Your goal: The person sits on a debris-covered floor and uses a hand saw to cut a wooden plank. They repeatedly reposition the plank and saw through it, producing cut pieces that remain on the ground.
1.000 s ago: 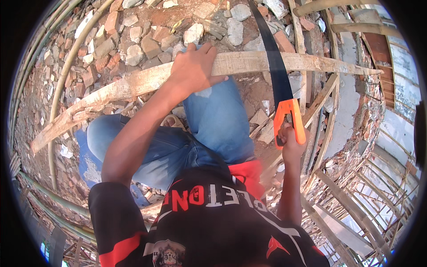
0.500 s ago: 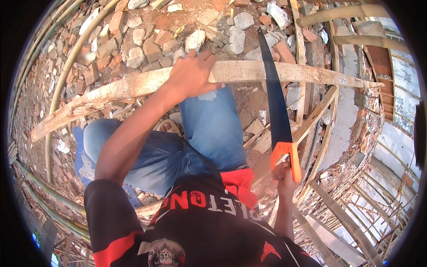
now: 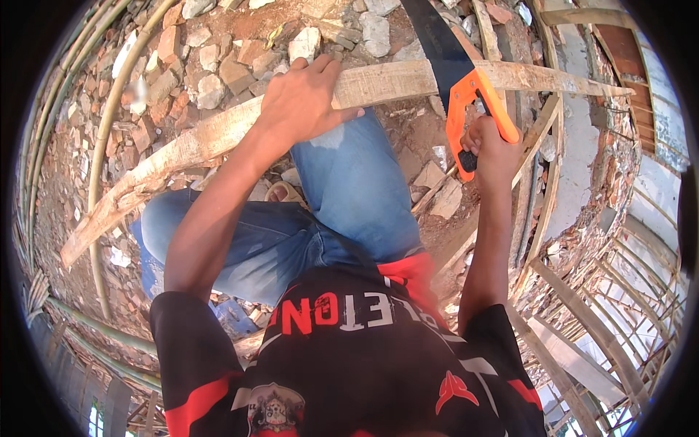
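Note:
A long pale wooden plank lies crosswise in front of me, above my bent knee. My left hand presses on the plank left of its middle, fingers over the far edge and thumb along the near side. My right hand is wrapped round the orange handle of a hand saw. The saw's dark blade crosses the plank to the right of my left hand and points away from me; its far tip runs out of the picture.
Broken bricks and stone rubble cover the ground beyond the plank. Bamboo poles curve along the left. Wooden beams and a grey concrete strip lie to the right.
My right hand has pushed the saw forward, so its handle is now close to the plank. The left hand keeps its hold on the plank.

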Motion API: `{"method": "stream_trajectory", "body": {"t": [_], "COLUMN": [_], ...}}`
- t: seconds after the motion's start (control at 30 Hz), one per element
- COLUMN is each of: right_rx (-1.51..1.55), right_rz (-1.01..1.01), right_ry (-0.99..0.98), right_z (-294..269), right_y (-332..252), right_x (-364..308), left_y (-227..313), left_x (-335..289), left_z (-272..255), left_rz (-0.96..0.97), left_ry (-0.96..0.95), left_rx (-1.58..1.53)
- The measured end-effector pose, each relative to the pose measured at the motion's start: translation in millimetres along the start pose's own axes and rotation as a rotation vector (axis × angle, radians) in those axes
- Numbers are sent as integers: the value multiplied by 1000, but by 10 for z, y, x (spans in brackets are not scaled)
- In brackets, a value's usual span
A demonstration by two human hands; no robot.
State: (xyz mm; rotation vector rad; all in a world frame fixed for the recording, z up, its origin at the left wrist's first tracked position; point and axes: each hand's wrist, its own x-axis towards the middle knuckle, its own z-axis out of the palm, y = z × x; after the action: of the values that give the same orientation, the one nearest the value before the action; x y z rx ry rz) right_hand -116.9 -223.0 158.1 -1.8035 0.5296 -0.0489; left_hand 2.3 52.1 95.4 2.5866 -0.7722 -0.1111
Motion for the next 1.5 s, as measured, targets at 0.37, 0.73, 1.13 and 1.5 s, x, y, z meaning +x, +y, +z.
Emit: {"method": "stream_trajectory", "body": {"t": [0.37, 0.73, 1.13, 1.5], "right_rx": [47, -35, 28, 30], "right_rz": [-64, 144, -24, -29], "right_ry": [18, 72, 39, 8], "right_z": [285, -214, 236, 310], "right_y": [26, 274, 56, 32], "right_x": [293, -812, 185, 379], "left_y": [-44, 46, -34, -785], "left_x": [93, -7, 68, -741], "left_z": [-32, 70, -57, -803], "left_rz": [-76, -36, -65, -443], "left_ry": [-118, -84, -121, -440], "left_rx": [43, 37, -1, 146]}}
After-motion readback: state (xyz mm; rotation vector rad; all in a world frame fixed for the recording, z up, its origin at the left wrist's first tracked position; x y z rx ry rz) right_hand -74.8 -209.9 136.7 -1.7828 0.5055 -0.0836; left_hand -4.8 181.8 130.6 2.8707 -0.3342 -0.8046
